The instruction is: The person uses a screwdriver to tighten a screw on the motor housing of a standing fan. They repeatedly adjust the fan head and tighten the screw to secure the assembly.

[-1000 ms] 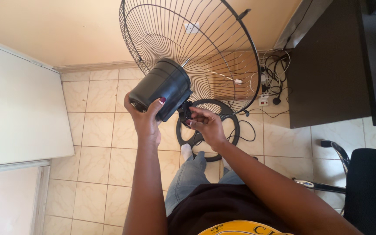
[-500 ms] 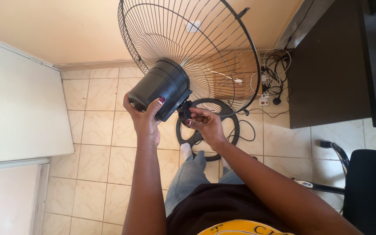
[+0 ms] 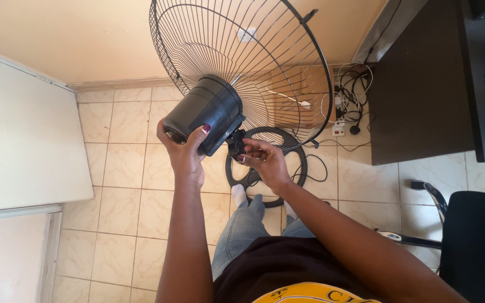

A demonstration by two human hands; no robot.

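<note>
The left hand point(image 3: 185, 154) is clenched around the black cylindrical plastic fan motor housing point(image 3: 206, 115), held up at about 11 o'clock from the person's lap — the round black wire fan guard point(image 3: 265, 62) fixed to it spreads toward 12 o'clock. The right hand point(image 3: 266, 163) pinches the small black neck joint point(image 3: 236, 145) just beneath the housing, fingertips closed on it. Below both — on the beige tiled floor point(image 3: 124, 168) — lies the black ring-shaped fan base point(image 3: 298, 168).
</note>
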